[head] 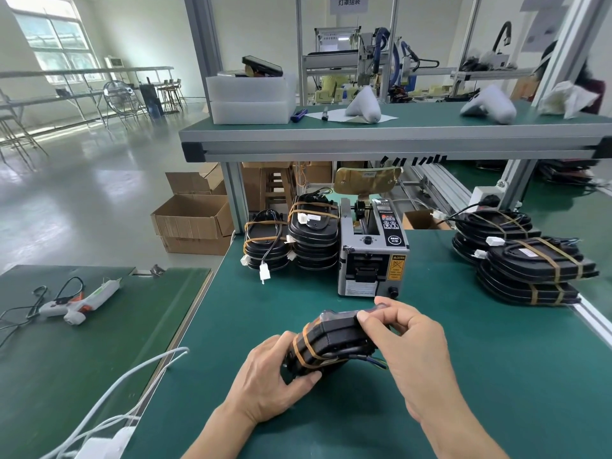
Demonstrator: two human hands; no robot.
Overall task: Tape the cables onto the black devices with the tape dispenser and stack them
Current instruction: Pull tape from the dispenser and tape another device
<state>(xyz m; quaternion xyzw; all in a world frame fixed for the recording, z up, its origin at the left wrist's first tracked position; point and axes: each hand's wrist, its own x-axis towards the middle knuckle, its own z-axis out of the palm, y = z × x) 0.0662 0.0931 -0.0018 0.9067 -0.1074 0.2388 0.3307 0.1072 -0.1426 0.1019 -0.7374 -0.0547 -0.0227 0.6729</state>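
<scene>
Black device (pixel 334 342) held just above the green bench (pixel 463 376), near its front edge and directly in front of the tape dispenser (pixel 372 250), tilted on edge with its long axis running from low on the left to high on the right. Already crossed by tan tape bands (pixel 306 349), with its cable (pixel 357 354) lying along the lower face and loose wire ends poking out toward the right. Gripped at the lower left end by the left hand (pixel 265 382), thumb curled under the edge and fingers wrapped behind. Pinched at the upper right corner by the right hand (pixel 407 346), thumb and forefinger pressed together on the rim, remaining fingers curled loosely beneath toward the cable. Right hand nearer the dispenser's outlet, which sits just beyond its knuckles; likely the hand to reach for the next strip, with the left steadying the device. Both wrists low, coming in from the front edge and angled inward to meet at the device. Further out: stacks of taped devices (pixel 313 236) beside the dispenser at the back left corner, more taped stacks (pixel 530 270) along the right edge. Glue gun (pixel 79 298) on the separate bench to the left, white cords (pixel 132 379) trailing across the gap.
</scene>
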